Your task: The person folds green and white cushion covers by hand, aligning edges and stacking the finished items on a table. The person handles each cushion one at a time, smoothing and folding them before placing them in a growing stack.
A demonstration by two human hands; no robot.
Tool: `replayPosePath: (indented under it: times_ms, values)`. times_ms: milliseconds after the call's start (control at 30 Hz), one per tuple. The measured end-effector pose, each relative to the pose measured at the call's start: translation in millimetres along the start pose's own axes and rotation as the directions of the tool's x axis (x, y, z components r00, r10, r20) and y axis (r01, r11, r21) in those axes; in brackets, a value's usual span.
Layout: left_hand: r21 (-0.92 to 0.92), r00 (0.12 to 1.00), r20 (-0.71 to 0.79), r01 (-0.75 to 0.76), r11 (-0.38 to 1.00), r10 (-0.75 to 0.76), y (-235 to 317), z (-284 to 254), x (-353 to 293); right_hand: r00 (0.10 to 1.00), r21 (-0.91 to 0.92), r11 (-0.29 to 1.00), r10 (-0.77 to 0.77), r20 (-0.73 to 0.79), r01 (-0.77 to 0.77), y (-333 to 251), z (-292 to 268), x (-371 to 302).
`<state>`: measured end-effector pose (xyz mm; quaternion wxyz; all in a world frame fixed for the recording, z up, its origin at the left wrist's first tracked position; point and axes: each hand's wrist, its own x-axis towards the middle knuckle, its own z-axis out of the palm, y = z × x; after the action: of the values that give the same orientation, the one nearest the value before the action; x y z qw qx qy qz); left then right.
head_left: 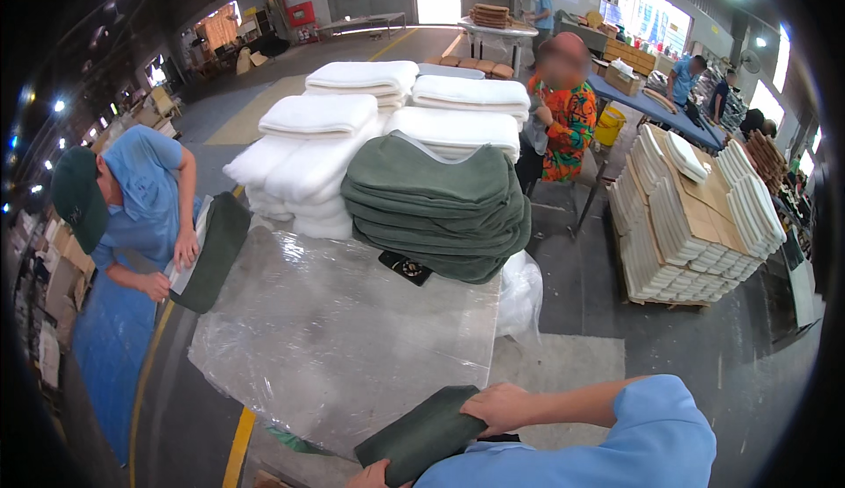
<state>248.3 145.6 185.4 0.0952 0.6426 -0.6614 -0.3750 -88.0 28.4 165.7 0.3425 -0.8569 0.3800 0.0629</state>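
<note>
At the lower edge I hold a dark green cushion cover [418, 435] between both hands. My right hand [500, 407] is closed on its far right corner, the fingers partly hidden by the fabric. My left hand [370, 474] grips the near left end, mostly cut off by the picture's edge. Whether anything fills the cover, I cannot tell. Beyond it stands a table [352, 338] wrapped in clear plastic. A pile of similar green covers [436, 206] lies at its far right, with a small black object [405, 268] at its foot.
Stacks of white padding [317, 117] rise behind the green pile. At the left a co-worker [141, 193] handles another green cover [214, 255] with a white edge. A person in a patterned top [568, 127] stands beyond. On the right sits a loaded pallet [695, 224].
</note>
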Motion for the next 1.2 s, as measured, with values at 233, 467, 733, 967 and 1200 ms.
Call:
replayPosePath:
  times_ms: [233,467,733,967,1200]
  values:
    - [-0.509,0.918,0.271,0.391,0.767,-0.289,-104,3,-44,0.982,0.593,0.784,0.177,0.067,-0.182,57,32,-42]
    - [-0.654,0.787,0.268,0.572,0.495,-0.556,-163,30,-5,0.625,0.707,0.062,0.525,0.577,-0.705,29,8,-27]
    - [-0.631,0.758,0.289,0.611,0.479,-0.585,-162,26,52,0.507,0.559,0.044,0.484,0.714,-0.828,62,23,2]
    - [-0.616,0.733,0.307,0.639,0.460,-0.607,-165,23,69,0.436,0.510,0.037,0.573,0.693,-0.859,74,37,22]
    - [-0.628,0.711,0.313,0.652,0.424,-0.630,-167,27,66,0.469,0.518,0.063,0.527,0.709,-0.853,76,39,29]
